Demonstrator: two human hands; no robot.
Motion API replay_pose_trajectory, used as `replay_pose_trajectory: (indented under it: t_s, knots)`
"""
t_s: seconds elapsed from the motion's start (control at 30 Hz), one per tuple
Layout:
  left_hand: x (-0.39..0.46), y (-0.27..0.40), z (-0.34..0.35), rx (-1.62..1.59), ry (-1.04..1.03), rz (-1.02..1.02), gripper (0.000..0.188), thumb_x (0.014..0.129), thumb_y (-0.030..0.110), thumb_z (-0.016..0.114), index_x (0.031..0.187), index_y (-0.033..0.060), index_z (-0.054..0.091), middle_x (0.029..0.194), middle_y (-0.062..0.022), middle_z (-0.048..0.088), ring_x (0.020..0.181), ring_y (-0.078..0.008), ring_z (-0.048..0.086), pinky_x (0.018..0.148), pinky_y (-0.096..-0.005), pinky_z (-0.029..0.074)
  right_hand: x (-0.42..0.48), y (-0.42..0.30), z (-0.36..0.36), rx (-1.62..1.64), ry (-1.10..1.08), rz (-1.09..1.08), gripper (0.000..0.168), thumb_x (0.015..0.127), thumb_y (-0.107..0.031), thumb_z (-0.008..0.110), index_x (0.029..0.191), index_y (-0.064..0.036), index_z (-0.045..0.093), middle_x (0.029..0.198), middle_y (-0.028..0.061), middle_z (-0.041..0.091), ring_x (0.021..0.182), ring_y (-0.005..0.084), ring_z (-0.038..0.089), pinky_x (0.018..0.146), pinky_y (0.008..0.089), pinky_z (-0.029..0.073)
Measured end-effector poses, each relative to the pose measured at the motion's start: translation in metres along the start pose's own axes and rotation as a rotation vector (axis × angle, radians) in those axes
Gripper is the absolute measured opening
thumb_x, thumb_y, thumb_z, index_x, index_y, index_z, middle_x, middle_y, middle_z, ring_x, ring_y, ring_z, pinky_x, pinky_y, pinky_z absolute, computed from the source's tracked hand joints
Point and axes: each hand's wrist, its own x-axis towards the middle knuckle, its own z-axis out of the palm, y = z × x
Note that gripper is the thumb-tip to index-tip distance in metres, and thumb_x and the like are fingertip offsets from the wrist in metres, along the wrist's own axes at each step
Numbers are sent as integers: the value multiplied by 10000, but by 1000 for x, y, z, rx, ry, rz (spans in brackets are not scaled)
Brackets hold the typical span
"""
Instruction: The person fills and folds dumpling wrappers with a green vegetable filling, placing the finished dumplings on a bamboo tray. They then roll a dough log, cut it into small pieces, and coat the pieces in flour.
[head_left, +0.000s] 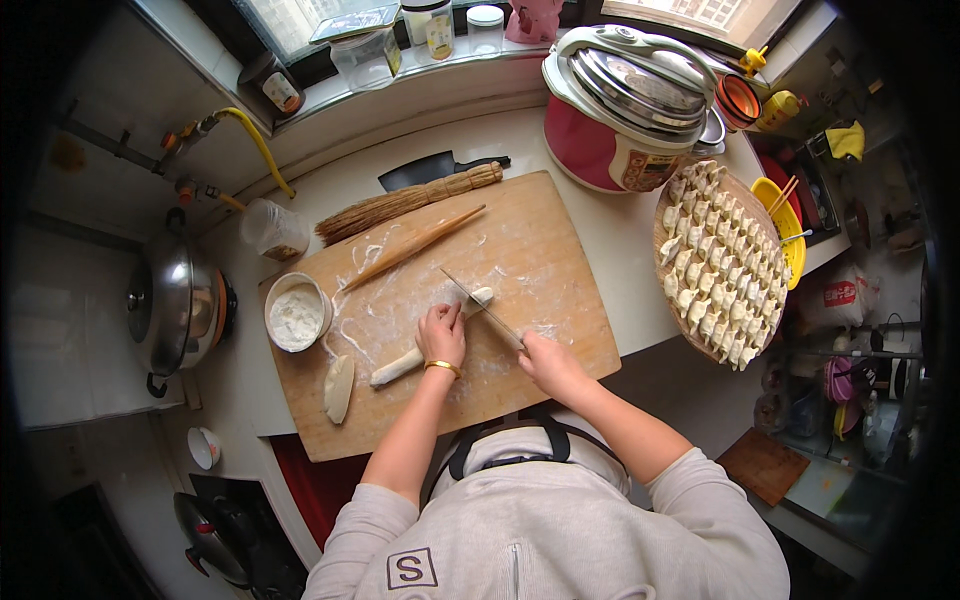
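My left hand rests on a floured dough roll, fingers curled over it. A knife, seen nearly edge-on, is gripped by its handle in my right hand. Its blade crosses the roll near the right end; I cannot tell how deep it sits. Both lie over a flour-dusted wooden board. A tapered wooden rolling pin lies farther back on the board. At the left are a bowl of white flour and a flattish piece of dough.
Behind the board lie a straw brush and a black cleaver. A red pressure cooker stands at the back right. Rows of dumplings cover a round tray, beside a yellow basin. At left sits a lidded pan.
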Motion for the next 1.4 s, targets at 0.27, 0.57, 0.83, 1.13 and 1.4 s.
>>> replay_pose_trajectory:
  t_s: [0.27,0.57,0.83,1.13,1.4]
  knots:
    - [-16,2,9,-59,63,-17,250,758,158,696,1007,146,683,1001,-27,614,973,-247,550,846,-387,412,15,17,23,142,69,57,206,856,-183,558,922,2,496,843,254,604,835,451,579,714,506,463]
    - [-25,5,13,-44,84,-90,257,735,146,699,979,109,628,1029,-39,602,996,-258,547,855,-393,399,-22,-11,14,-75,95,-92,144,849,-165,558,887,-49,481,808,214,614,744,411,603,635,507,479]
    - [-26,3,16,12,90,-61,243,739,148,682,966,96,612,1045,-38,593,994,-266,541,842,-400,401,-24,-12,16,-81,82,-71,140,853,-152,532,907,-39,470,801,226,609,753,428,601,652,517,480]
    - [-28,6,9,16,128,28,274,694,109,698,955,88,616,1043,-59,590,989,-280,539,853,-409,402,-13,-16,13,-52,-16,23,157,852,-144,517,923,-14,467,827,249,608,789,447,590,680,530,467]
    - [-19,-11,0,-202,100,-43,143,734,109,704,864,67,660,942,-96,619,916,-299,570,803,-391,455,7,3,30,77,44,28,187,852,-164,530,927,-3,470,843,260,605,848,453,575,712,516,459]
